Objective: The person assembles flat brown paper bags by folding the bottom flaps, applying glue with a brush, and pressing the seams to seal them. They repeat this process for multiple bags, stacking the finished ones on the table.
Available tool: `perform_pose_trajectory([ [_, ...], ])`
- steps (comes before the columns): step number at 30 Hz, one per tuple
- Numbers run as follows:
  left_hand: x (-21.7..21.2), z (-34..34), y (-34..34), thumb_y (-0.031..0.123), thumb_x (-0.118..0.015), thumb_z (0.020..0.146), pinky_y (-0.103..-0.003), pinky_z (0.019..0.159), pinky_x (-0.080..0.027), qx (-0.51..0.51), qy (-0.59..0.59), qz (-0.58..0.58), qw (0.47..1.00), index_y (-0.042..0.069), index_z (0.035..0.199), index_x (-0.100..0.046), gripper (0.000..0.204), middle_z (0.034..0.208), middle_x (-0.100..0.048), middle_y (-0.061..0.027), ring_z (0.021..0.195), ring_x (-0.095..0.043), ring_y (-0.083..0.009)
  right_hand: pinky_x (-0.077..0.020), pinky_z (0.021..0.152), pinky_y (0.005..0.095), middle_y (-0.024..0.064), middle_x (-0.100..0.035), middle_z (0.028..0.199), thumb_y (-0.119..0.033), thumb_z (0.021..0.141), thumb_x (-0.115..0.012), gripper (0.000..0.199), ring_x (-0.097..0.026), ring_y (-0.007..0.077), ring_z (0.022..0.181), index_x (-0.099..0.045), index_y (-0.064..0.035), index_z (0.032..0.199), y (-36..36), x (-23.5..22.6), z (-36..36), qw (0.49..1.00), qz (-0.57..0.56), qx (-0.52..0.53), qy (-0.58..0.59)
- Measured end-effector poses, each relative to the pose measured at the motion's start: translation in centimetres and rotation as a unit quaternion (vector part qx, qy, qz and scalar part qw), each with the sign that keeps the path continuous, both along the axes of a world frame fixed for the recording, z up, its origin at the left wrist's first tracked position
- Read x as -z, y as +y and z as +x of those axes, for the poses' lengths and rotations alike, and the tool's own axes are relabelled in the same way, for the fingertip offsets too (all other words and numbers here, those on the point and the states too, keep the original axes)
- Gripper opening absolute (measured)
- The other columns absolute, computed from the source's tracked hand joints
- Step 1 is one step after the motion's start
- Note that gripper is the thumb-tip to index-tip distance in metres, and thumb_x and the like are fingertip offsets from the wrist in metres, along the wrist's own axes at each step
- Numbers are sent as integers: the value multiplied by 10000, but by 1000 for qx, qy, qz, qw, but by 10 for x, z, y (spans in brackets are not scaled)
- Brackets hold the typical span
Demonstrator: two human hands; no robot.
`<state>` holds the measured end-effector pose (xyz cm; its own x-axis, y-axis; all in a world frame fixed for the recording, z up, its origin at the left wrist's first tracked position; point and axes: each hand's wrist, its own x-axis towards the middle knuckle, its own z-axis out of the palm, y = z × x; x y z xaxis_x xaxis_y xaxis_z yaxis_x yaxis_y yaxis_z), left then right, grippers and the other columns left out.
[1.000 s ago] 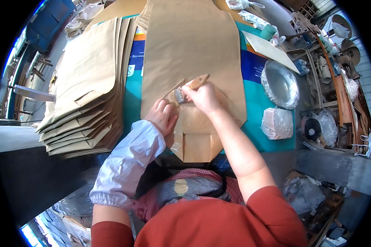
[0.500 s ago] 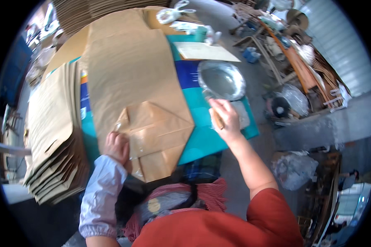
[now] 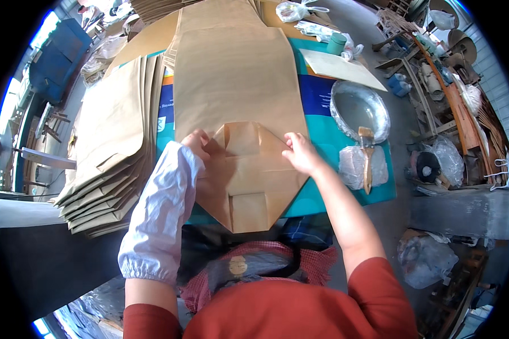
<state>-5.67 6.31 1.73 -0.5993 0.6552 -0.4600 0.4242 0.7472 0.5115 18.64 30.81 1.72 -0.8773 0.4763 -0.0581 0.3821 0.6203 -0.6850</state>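
A large brown paper bag (image 3: pixel 234 79) lies lengthwise before me, its near end opened out into a folded, pointed bottom (image 3: pixel 249 175). My left hand (image 3: pixel 195 143), below a pale sleeve cover, is closed at the left edge of that folded end. At its right edge, my right hand (image 3: pixel 301 152) pinches the paper between thumb and fingers. To the right, a wooden-handled brush (image 3: pixel 367 166) rests with its bristles at the rim of a plastic-lined bowl (image 3: pixel 335 107). The brush's handle lies over a plastic-wrapped block (image 3: pixel 349 168).
Left of the bag stands a fanned stack of brown paper bags (image 3: pixel 110 124). A teal sheet (image 3: pixel 316 195) covers the table under the work. Behind the bowl lie a pale board (image 3: pixel 342 68) and a green cup (image 3: pixel 336 43). A cluttered wooden rack (image 3: pixel 430 90) stands at the far right.
My right hand has let go of the brush, now lying by the bowl, and moved left onto the folded paper. My left hand has moved up along its edge. The view has shifted.
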Motion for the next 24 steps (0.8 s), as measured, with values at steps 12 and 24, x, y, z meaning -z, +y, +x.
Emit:
perform_pose_trajectory([
  [12, 0, 91, -58, 102, -550, 762, -367, 857, -510, 241, 457, 83, 852, 30, 1054, -631, 311, 1049, -637, -138, 1006, -630, -270, -548, 666, 326, 40, -614, 908, -86, 747, -566, 236, -618, 230, 863, -636, -117, 970, -29, -1, 39, 872, 419, -251, 35],
  [24, -22, 121, -75, -33, -527, 686, -549, 1119, -233, 258, 124, 190, 939, 51, 1242, -554, 563, 1417, -460, -115, 1376, -321, -369, -422, 1013, 395, 114, -508, 1321, -16, 803, -521, 491, -500, 312, 1201, -548, -119, 1282, -49, -37, 79, 931, 220, -282, 75],
])
